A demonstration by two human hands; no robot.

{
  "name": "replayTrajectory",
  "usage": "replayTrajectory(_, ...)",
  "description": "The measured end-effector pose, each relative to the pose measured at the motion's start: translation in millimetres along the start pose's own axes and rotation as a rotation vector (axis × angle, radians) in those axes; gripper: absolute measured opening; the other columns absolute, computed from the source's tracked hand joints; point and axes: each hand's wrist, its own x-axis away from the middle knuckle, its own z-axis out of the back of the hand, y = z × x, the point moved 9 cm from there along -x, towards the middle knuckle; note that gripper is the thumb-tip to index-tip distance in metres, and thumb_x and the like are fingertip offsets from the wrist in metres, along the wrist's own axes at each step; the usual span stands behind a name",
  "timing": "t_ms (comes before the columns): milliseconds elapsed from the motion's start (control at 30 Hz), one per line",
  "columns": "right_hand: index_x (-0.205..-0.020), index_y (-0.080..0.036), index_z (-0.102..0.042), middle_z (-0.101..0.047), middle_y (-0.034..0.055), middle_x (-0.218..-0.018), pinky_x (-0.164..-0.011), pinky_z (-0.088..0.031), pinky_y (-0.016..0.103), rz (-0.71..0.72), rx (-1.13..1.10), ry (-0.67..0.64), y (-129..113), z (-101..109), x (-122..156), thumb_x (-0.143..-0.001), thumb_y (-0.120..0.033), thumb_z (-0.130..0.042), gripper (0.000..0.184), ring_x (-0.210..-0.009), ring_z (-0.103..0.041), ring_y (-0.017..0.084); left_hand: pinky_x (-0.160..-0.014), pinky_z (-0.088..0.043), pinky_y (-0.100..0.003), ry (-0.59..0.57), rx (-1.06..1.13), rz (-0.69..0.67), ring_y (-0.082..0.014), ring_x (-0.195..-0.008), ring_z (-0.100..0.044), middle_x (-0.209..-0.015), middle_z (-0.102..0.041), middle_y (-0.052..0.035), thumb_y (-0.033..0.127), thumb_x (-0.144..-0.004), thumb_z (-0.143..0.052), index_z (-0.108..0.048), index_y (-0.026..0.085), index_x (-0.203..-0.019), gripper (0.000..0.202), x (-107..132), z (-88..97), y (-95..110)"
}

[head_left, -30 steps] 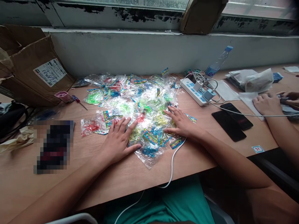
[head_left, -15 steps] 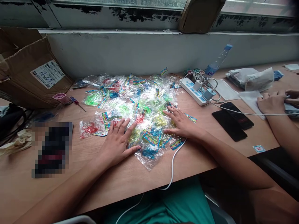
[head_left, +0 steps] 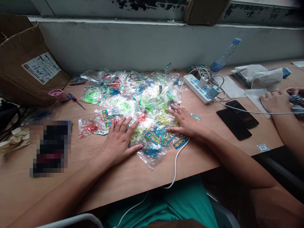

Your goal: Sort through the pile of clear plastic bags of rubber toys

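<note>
Desk edge (head_left: pixel 142 190) below left hand (head_left: pixel 116 144), right hand (head_left: pixel 186 123).

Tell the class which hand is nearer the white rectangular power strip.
Right hand: on clear plastic packets, just short of the white power strip. Left hand: farther away, also on the packets.

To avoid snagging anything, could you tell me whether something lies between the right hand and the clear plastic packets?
Nothing visible does: the right hand rests directly on the clear plastic packets. The white cable runs along the pile's near right edge, below the hand, not between them.
</note>
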Motion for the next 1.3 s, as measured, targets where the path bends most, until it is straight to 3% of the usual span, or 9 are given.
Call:
replayTrajectory(267, -0.166, -0.026, -0.032, -0.026, 0.0179, -0.176, -0.132, -0.023, 0.063, -0.016, 0.038, -0.004, -2.5, -0.9, 0.1, -0.087, -0.086, -0.054, 0.101, -0.164, -0.022, 0.040, -0.132, -0.006, -0.066, -0.024, 0.007, 0.010, -0.0389, -0.162, -0.020, -0.172, -0.031, -0.0148, 0.083, -0.096, -0.039, -0.028, 0.027, -0.167, 0.091, 0.6, 0.1, -1.1)
replayTrajectory(1300, -0.167, -0.030, -0.031, -0.027, 0.0163, -0.175, -0.131, -0.025, 0.065, 0.018, 0.044, 0.028, -1.3, -2.5, 0.5, -0.090, -0.082, -0.054, 0.096, -0.164, -0.023, 0.039, -0.132, -0.006, -0.065, -0.020, 0.017, 0.019, -0.0392, -0.161, -0.023, -0.172, -0.032, -0.0140, 0.083, -0.095, -0.043, -0.030, 0.028, -0.167, 0.092, 1.1, 0.2, -1.2)
